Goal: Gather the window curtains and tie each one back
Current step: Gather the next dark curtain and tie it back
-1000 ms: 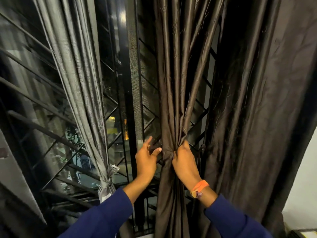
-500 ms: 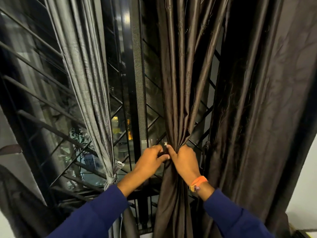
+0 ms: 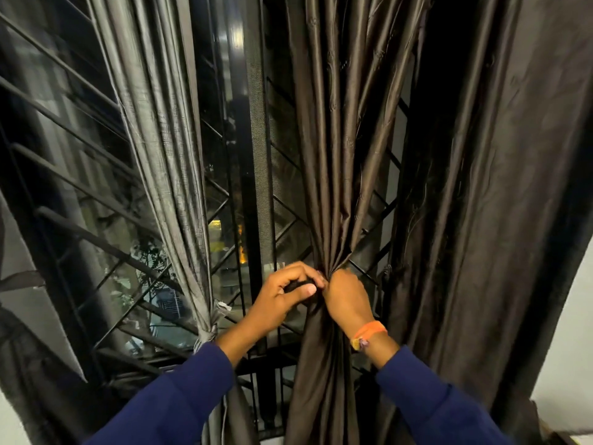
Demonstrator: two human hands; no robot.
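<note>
The grey curtain (image 3: 167, 175) hangs tied; we pinch the gathered brown curtain (image 3: 333, 155), left hand (image 3: 282, 295) and right hand (image 3: 348, 298) gripping, knot unfinished.

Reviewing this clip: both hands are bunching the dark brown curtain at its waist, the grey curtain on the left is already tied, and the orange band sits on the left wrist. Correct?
Not quite. In the head view the orange wristband is on the right hand's wrist, not the left hand's. Both hands do bunch the dark brown curtain, and the grey curtain is already tied.
</note>
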